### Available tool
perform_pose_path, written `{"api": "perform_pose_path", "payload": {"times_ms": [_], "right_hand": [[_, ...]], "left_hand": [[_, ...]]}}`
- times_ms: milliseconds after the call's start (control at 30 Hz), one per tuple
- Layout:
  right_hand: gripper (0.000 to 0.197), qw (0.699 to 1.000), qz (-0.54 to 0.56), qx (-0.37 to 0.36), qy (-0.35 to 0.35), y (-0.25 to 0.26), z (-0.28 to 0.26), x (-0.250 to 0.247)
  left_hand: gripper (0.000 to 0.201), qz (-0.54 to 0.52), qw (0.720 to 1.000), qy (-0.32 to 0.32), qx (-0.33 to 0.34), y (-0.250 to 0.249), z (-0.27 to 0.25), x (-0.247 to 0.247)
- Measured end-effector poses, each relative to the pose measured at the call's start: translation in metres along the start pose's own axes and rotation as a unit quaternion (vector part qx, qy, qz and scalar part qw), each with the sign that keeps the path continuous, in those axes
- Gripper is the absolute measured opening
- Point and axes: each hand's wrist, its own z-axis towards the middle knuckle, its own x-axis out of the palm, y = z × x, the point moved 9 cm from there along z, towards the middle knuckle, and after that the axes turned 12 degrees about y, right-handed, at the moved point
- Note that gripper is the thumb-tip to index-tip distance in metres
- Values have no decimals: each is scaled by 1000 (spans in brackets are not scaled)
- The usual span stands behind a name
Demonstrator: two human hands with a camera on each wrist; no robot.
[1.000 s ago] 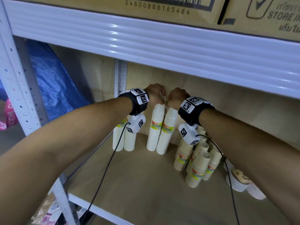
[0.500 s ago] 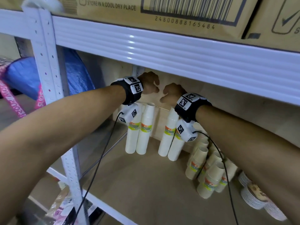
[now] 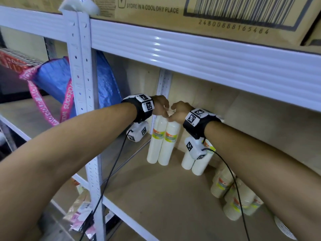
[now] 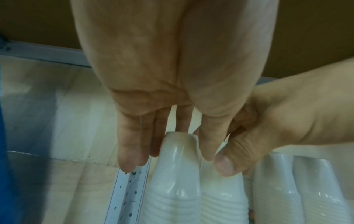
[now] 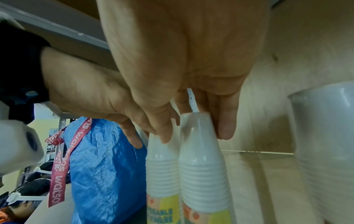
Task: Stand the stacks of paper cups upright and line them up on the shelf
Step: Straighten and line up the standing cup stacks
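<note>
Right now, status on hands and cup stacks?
Left hand grips left white stack top; right hand grips right white stack. Both upright, touching. Brown stacks leaning.

We see a shelf of pale brown board, framed by white perforated metal uprights and a white ribbed front rail above. On it stand four wrapped stacks of white cups, in two pairs: the left pair sits near the back corner beside the rear upright, the two stacks touching; the right pair stands just beside it, partly hidden behind a wrist camera. Further right lie kraft-coloured cup stacks – tilted and bunched together, not upright – and at the lower right edge a pile of white plates, only partly in view. On the level above rest cardboard boxes with a printed barcode
</note>
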Motion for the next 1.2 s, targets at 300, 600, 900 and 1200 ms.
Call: {"api": "perform_pose_path", "payload": {"times_ms": [300,600,900,1200], "right_hand": [[50,1000,2,0,-1,-2,-3,7],[50,999,15,14,-27,-15,-32,-1],[49,998,0,53,-27,-44,-65,-15],[43,995,6,91,-32,-78,-95,-26]], "left_hand": [[46,-48,998,-23,29,7,-7,6],[43,-61,996,-10,57,-16,-15,10],[39,-90,992,14,91,-65,-22,15],[43,-100,987,34,121,-107,-10,28]]}}
